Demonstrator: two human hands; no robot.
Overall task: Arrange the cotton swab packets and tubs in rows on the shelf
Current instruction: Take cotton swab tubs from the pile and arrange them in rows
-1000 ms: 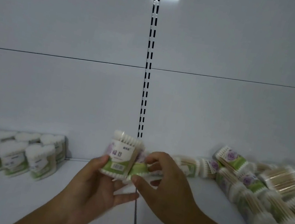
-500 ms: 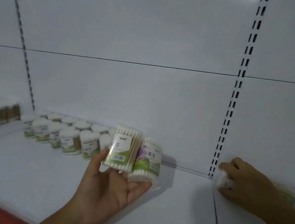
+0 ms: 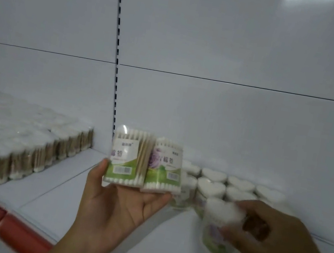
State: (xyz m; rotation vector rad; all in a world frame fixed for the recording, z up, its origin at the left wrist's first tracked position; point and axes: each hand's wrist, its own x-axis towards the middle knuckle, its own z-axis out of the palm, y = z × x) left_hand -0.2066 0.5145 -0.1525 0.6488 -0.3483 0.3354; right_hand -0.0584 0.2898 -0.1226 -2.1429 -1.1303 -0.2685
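On the white shelf [image 3: 58, 207], far left: massed swab packets [image 3: 13, 144], smeared, cut by the frame edge. Back right: heart-lidded tubs [image 3: 213, 175], partly hidden behind hands. Held upright by the left hand [image 3: 121, 205], thumb against one side: two packets [image 3: 146, 165]. Pinched in the right hand [image 3: 271, 240]: a blurred tub [image 3: 217, 233]; touching the shelf or not, unclear.

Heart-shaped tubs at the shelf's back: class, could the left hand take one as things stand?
Probably not: the left hand holds two swab packets, leaving no free fingers. The right hand, gripping one tub, is nearer the heart-shaped tubs.
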